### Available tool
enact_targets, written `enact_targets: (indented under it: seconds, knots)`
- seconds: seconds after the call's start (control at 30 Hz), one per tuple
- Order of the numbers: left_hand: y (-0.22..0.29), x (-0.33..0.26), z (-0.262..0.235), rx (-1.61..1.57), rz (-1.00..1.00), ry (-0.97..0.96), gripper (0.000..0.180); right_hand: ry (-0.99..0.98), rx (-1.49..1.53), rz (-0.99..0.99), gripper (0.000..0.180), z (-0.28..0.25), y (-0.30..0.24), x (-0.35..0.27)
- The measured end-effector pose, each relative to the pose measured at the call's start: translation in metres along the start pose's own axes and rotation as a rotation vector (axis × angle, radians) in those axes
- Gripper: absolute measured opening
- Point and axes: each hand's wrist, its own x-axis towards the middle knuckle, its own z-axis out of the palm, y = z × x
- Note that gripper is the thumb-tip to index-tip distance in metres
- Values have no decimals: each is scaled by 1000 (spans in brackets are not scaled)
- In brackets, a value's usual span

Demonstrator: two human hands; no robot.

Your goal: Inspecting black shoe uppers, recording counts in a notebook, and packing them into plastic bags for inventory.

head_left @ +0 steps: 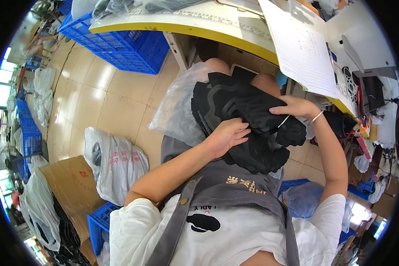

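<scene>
Right now a stack of flat black fabric shoe-upper pieces [244, 119] lies on the person's lap, its long axis slanting from upper left to lower right. The left hand [226, 136] presses flat on its near edge; the right hand [297, 107] pinches the top piece's far side.

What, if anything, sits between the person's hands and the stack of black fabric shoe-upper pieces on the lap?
Nothing visible does. The left hand rests flat on the stack of black fabric shoe-upper pieces, and the right hand grips its far edge. The clear plastic bag lies beneath and to the left, not over the pieces.
</scene>
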Motion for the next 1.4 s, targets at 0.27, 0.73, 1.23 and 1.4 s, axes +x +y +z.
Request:
enact_targets:
  seconds: [0.27,0.73,1.23,1.4]
  knots:
    - [6,-8,0,11,-4,-72,44,415,3,-187,56,61,-31,-47]
    - [1,-21,11,130,187,-98,58,784,-375,-438,58,167,-59,-94]
    - [-10,-29,-13,-9,124,-155,55,593,118,-324,79,142,-62,-71]
    - [-7,-28,0,23,127,-41,55,626,40,-434,72,143,-64,-73]
